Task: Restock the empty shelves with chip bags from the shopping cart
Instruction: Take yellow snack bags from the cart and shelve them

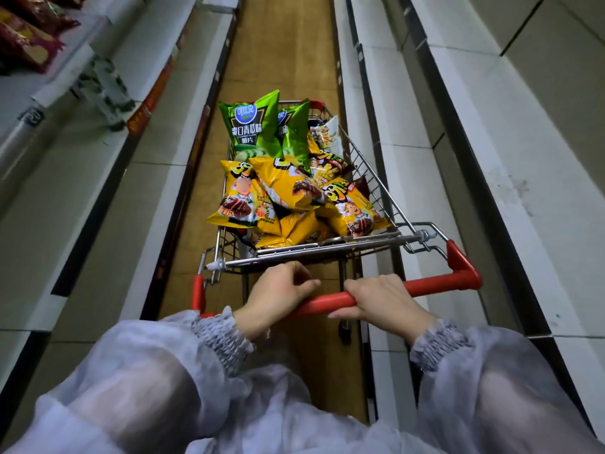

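Two hands meet the shopping cart point(370, 178) at its red handle point(425, 286). The right hand point(383, 299) wraps round it. The left hand point(278, 290) lies across it, fingers curled by the wire rim; I cannot tell what they grip. At the cart's far end stand green chip bags point(252, 126), with yellow chip bags point(235, 198) heaped nearer. Bare shelves point(474, 158) run along the right.

The tall green chip bag point(252, 126) at the far end of the cart point(370, 178) reads "可比克" in a blue oval, then "爽口青瓜味" and "薯片". Lettering on the yellow bags point(235, 198) nearer the cart's handle is unreadable.
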### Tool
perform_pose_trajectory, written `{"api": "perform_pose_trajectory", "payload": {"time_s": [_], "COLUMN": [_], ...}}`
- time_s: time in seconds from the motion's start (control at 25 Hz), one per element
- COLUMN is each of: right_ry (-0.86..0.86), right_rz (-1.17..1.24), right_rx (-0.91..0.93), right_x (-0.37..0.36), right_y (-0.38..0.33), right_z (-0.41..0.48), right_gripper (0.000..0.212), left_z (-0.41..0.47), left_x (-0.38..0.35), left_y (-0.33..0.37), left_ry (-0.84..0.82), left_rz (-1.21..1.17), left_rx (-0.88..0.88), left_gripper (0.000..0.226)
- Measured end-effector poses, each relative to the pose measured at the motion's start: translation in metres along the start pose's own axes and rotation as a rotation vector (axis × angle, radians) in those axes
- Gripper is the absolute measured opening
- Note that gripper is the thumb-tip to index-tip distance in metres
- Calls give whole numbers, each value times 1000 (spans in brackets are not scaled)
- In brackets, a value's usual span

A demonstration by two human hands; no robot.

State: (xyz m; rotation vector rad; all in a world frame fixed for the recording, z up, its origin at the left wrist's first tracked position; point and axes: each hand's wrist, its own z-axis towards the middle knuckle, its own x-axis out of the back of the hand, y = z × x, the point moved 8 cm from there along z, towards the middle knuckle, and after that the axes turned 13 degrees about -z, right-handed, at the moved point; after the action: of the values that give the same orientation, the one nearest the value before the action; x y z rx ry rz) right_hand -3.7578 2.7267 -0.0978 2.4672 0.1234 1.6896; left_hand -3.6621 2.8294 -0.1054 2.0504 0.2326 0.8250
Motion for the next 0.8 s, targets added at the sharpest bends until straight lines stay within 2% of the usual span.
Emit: {"api": "perform_pose_trajectory", "payload": {"time_s": [0.12, 0.36, 0.48, 0.6, 0.8], "right_ry": [19, 44, 47, 64, 86], "right_rz": [-26, -39, -29, -14, 13], "right_rx": [-17, -42, -73, -110, -166], "right_x": [7, 25, 32, 40, 52], "right_y": [8, 28, 37, 42, 60], "right_z": [21, 69, 94, 118, 154], "right_gripper": [64, 64, 65, 66, 66], "left_z": [16, 38, 55, 79, 129], "left_x": [17, 37, 43, 62, 92], "left_y": [4, 29, 38, 40, 50], "left_ry": [56, 219, 187, 151, 185], "left_rz": [72, 628, 794, 823, 822], "left_rx": [-39, -235, -351, -374, -382], "left_gripper": [29, 48, 49, 50, 50]}}
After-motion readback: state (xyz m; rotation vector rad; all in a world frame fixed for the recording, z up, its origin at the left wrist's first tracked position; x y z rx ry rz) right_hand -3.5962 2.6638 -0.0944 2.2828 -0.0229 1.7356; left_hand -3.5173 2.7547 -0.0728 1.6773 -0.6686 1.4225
